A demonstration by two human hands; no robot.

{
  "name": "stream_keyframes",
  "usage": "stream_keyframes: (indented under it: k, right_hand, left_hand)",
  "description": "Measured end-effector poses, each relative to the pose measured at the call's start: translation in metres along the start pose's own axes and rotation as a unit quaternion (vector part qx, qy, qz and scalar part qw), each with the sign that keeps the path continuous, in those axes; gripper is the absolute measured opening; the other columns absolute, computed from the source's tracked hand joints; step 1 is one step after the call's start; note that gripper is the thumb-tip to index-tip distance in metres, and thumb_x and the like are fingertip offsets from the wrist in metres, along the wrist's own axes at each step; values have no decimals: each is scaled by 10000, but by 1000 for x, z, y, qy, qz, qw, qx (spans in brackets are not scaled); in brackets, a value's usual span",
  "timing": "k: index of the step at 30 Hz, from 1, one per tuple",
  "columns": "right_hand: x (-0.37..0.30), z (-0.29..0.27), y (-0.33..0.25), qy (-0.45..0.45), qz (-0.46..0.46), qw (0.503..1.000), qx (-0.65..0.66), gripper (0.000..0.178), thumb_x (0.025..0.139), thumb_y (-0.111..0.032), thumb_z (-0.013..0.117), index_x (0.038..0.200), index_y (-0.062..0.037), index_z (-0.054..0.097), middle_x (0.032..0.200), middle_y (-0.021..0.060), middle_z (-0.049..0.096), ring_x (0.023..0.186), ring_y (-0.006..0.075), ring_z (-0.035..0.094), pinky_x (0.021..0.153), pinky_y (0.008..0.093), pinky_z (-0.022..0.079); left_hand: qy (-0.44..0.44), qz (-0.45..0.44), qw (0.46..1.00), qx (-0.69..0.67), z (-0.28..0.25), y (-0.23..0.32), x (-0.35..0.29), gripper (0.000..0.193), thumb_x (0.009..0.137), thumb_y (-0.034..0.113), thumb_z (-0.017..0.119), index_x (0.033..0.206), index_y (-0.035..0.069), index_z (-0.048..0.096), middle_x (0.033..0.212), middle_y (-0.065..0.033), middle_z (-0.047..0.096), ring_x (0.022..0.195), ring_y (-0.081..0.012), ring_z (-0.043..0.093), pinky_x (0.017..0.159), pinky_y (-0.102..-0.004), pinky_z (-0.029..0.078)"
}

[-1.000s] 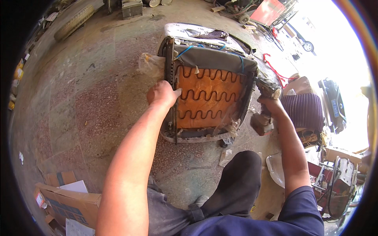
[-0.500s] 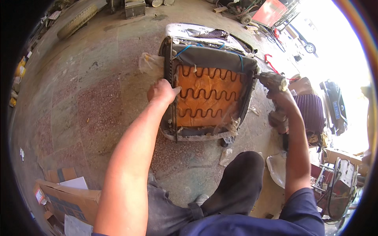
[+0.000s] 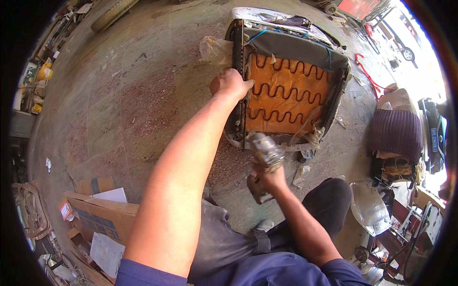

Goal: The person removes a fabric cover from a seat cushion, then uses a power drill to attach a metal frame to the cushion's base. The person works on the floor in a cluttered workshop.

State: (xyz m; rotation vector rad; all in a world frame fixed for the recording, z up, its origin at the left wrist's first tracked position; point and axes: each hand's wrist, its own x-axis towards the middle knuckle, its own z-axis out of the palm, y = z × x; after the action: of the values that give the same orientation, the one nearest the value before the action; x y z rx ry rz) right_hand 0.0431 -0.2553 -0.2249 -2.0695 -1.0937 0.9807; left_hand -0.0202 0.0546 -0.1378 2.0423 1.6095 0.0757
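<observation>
A car seat (image 3: pixel 293 45) lies on the floor in front of me, showing a dark frame, wavy springs (image 3: pixel 286 90) and an orange backing (image 3: pixel 274 125). My left hand (image 3: pixel 231 85) grips the metal rail (image 3: pixel 238 56) along its left side, fingers wrapped round the outer edge. Below the seat's lower left corner, my right hand (image 3: pixel 272 180) holds a grey power drill (image 3: pixel 268 151) by its handle. Motion blurs the drill, and its front end is close to the bottom of the rail; whether they touch I cannot tell.
At lower left lies an opened cardboard box (image 3: pixel 102 217) with papers. A purple ribbed seat cushion (image 3: pixel 396 136), a car bumper part (image 3: pixel 435 136) and a red strap (image 3: pixel 366 71) are on the right. A tyre (image 3: pixel 112 15) rests at upper left. Clear plastic (image 3: pixel 214 50) hangs beside the seat.
My right hand has swung the drill from the seat's right side to its lower left corner. My left hand stays on the rail. The view has shifted, so the seat appears farther right and higher.
</observation>
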Motion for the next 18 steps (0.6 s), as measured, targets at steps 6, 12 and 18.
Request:
stream_keyframes:
  k: [6, 12, 18]
  right_hand:
    - [-4, 47, 23, 31, -55, 998, 6, 415, 973, -294, 778, 1320, -74, 716, 1047, 281, 791, 1060, 516, 760, 911, 560, 594]
    - [12, 31, -3, 38, 19, 998, -41, 450, 991, -230, 767, 1431, -144, 720, 1226, 254, 797, 1218, 483, 730, 993, 498, 588]
    - [12, 32, -10, 38, 5, 999, -23, 414, 980, -259, 755, 1358, -98, 698, 1153, 295, 785, 1147, 530, 723, 970, 564, 573]
  left_hand:
    - [3, -4, 1000, -4, 0, -2, 3, 677, 901, 619, 864, 1276, 59, 803, 1300, -153, 812, 1204, -324, 788, 1013, -470, 644]
    - [12, -3, 1000, -12, -1, -3, 1, 713, 874, 654, 859, 1251, 51, 815, 1299, -177, 811, 1206, -351, 784, 1033, -491, 630]
    - [5, -10, 1000, -2, -5, 3, -2, 664, 888, 597, 882, 1286, 72, 799, 1318, -138, 808, 1219, -311, 784, 1029, -454, 640]
